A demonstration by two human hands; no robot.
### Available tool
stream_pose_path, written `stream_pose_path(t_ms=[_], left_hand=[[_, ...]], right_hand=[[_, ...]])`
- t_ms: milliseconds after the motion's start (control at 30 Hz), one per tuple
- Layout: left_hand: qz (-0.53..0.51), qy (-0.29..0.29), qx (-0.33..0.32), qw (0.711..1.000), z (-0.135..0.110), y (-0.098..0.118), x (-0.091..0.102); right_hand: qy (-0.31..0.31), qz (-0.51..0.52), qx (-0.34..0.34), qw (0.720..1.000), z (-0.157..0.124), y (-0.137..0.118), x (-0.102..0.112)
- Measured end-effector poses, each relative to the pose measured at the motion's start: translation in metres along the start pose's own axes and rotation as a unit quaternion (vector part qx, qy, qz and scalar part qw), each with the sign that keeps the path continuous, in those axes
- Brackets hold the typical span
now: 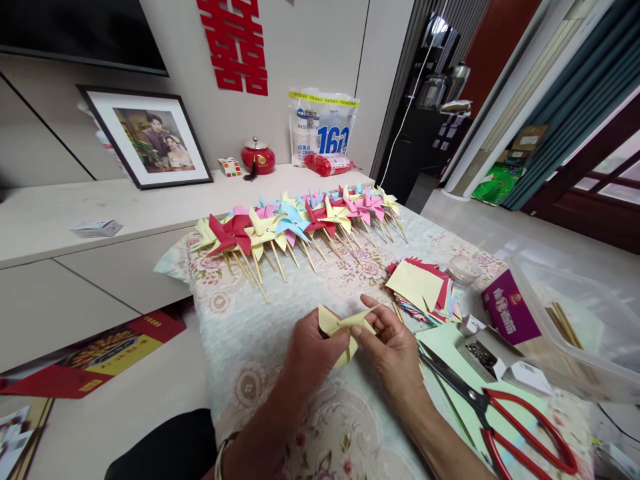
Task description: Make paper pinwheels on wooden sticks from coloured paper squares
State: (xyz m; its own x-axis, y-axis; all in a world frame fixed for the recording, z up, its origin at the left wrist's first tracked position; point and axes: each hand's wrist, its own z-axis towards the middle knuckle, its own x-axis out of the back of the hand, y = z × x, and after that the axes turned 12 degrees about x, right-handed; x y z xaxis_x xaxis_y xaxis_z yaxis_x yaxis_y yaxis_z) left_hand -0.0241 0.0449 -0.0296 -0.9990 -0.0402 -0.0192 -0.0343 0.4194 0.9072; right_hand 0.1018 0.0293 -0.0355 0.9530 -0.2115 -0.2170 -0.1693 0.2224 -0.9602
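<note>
Between my two hands is a pale yellow paper with its corners folded inward, above the flowered tablecloth. My left hand grips its left side, with the thumb pressed on the folded middle. On the right, my right hand pinches the paper's other edge between thumb and fingers. Just beyond my right hand lies a stack of cut paper squares in several colours, a yellow one on top. Large red-handled scissors rest on pale green paper beside my right forearm.
Rows of paper pinwheels on sticks lie along the table's far side. At right are a small open box of dark fasteners, a round clear container and a clear plastic bin holding sticks. A cabinet stands behind.
</note>
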Motion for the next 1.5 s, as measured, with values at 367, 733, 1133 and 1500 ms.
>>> stream_pose_path(t_ms=[367,733,1133,1500], left_hand=[[-0.043,-0.042,0.01,0.998,-0.001,-0.002,-0.004],[-0.008,-0.053,0.012,0.999,0.003,0.002,0.007],[0.021,-0.08,0.037,0.996,0.012,0.007,0.018],[-0.015,-0.081,0.039,0.996,0.016,0.007,0.016]], right_hand=[[0.0,0.026,-0.028,0.999,0.001,0.001,0.001],[-0.082,0.037,-0.073,0.993,0.004,-0.012,0.004],[-0.111,-0.166,0.008,0.98,0.005,-0.039,0.017],[0.028,-0.615,0.061,0.785,0.074,-0.18,0.208]])
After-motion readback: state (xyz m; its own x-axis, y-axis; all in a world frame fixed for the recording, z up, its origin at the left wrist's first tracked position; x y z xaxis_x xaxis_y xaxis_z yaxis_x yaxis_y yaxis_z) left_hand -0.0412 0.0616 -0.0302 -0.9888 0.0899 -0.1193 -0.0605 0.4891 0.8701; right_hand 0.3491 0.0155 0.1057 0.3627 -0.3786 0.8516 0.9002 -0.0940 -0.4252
